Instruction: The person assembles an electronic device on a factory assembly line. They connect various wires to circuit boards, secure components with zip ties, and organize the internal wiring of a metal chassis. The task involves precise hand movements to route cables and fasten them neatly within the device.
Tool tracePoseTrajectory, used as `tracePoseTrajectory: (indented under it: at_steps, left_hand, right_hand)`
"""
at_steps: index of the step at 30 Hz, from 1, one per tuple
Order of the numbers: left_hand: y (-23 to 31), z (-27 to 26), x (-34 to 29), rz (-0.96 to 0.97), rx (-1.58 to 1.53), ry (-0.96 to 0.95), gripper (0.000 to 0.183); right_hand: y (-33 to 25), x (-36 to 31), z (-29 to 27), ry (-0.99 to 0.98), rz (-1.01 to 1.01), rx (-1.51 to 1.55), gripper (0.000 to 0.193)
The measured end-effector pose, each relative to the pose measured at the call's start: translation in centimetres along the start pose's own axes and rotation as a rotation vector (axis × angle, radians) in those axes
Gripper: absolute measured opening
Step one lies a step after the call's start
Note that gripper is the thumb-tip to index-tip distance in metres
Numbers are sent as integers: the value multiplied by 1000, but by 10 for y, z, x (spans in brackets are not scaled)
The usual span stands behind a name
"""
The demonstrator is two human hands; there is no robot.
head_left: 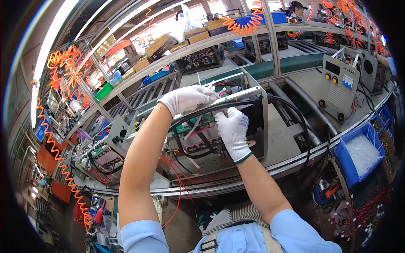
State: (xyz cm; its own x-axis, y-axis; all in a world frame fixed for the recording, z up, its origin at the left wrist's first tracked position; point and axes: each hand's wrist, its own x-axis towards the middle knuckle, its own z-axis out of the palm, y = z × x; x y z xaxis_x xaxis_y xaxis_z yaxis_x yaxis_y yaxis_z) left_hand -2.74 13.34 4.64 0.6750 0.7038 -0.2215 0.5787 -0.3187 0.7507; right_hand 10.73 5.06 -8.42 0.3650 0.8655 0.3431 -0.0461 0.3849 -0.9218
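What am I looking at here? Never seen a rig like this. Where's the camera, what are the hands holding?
There is no robot: these are a person's own hands in white knit gloves. The single picture comes from a wide fisheye camera worn on the head, looking down, so straight edges bend near the rim.

The left hand is at the top rail of an open grey metal-framed unit with green circuit boards; the right hand is at its near side, just below a thick black cable. The fingertips are too crowded to tell what, if anything, is gripped.

The unit stands on a pale grey work surface. To the right are a grey-panelled machine with yellow knobs and a blue plastic bin of whitish pieces.
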Motion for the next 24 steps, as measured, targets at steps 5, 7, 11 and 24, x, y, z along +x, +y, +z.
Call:
tracePoseTrajectory:
  at_steps: [5, 7, 11, 24]
  left_hand:
    - [2, 2, 6, -62, -52, -13, 35]
    - [23, 12, 9, 43, 305, -7, 34]
    - [39, 28, 17, -25, 437, 126, 35]
    - [23, 11, 16, -111, 288, 398, 21]
  right_hand:
    - [-20, -13, -19, -178, 102, 218, 20]
    - [-14, -11, -22, -233, 134, 255, 14]
    - [-9, -13, -34, -333, 150, 452, 18]
    - [-32, -8, -44, -424, 280, 299, 14]
